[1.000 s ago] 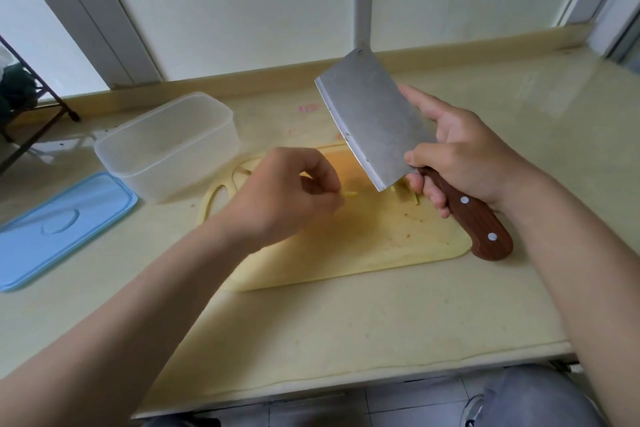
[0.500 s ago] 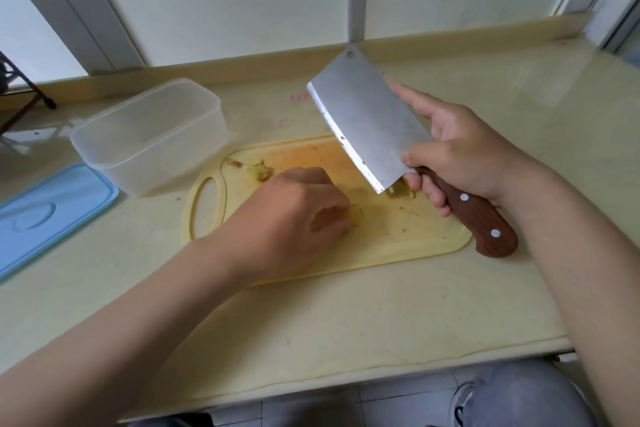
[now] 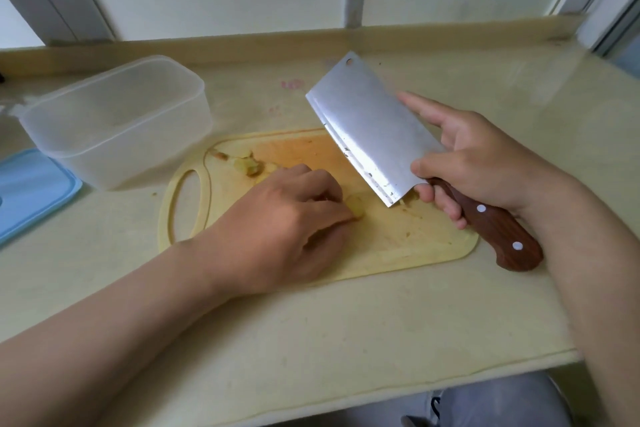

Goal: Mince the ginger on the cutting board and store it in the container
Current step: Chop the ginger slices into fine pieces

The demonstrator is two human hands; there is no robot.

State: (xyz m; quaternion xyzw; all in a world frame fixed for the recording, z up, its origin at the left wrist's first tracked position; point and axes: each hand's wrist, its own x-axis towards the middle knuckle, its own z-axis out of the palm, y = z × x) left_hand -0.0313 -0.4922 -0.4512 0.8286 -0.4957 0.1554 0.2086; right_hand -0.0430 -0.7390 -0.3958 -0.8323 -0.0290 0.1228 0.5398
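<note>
Container (image 3: 117, 121) left of cutting board (image 3: 398, 246).

The left hand (image 3: 277, 218), lifted above the cutting board (image 3: 398, 246) with a sliver pinched a second ago, now lies down on it, fingers curled over a ginger piece (image 3: 356, 206). Ginger scraps (image 3: 247, 165) it hid near the board's handle hole now show. The cleaver (image 3: 367, 128) dips slightly lower toward the board.

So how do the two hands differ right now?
The left hand lies low on the cutting board, fingers curled over a ginger piece; the right hand is higher, gripping the cleaver by its wooden handle. The left hand's fingers are all tucked; the right hand's forefinger stretches along the blade. Both are bare and hold something.
</note>
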